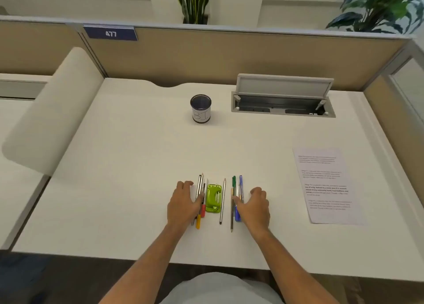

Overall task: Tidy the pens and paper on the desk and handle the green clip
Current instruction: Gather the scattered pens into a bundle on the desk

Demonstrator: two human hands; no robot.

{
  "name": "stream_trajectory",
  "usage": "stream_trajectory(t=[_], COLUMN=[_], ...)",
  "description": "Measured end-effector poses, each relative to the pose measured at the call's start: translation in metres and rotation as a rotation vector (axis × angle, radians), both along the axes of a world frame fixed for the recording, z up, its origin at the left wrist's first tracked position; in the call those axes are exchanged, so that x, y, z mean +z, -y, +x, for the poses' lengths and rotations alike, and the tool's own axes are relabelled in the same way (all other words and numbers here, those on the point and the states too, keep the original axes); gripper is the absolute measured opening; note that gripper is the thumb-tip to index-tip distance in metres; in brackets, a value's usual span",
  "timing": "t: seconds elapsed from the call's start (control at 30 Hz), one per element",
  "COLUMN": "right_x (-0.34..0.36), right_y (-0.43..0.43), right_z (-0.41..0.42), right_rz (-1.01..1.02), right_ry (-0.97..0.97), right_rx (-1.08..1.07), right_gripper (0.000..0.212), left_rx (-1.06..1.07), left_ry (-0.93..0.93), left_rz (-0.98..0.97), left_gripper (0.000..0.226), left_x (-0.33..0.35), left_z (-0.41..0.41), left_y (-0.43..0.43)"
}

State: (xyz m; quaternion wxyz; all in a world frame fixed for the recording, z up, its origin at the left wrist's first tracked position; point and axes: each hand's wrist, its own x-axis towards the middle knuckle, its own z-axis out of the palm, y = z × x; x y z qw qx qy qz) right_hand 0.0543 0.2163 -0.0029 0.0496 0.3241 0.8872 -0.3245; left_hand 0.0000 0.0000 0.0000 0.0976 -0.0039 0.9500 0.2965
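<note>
- Green clip (213, 198): lies flat on the desk (128, 166), between two pen groups.
- Left hand (183, 203): spread, palm down on the left pens (200, 195), gripping nothing.
- Right hand (255, 206): spread likewise on the right pens (237, 186).
- Single pencil (222, 201): just right of the clip.
- Paper (325, 185): far right; print illegible.
- Cup (201, 108): behind, well apart.
</note>
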Motion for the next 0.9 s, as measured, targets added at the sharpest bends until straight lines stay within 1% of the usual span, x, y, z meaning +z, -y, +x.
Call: stream_trajectory(t=[0.1,0.17,0.5,0.9], right_x=[0.001,0.002,0.001,0.0], right_y=[0.004,0.007,0.01,0.001], right_z=[0.002,0.002,-0.001,-0.009], right_rz=[0.022,0.032,-0.009,-0.037], right_ry=[0.036,0.04,0.034,0.086], right_rx=[-0.01,-0.008,-0.006,-0.037], right_gripper=[0.062,0.062,0.037,0.029], left_rx=[0.016,0.004,0.039,0.088], left_ry=[0.035,0.06,0.07,0.114], left_rz=[0.025,0.016,0.042,0.067], left_gripper=[0.044,0.04,0.031,0.027], left_x=[0.001,0.001,-0.007,-0.012], left_z=[-0.001,-0.002,-0.007,-0.012], left_y=[0.0,-0.001,0.0,0.0])
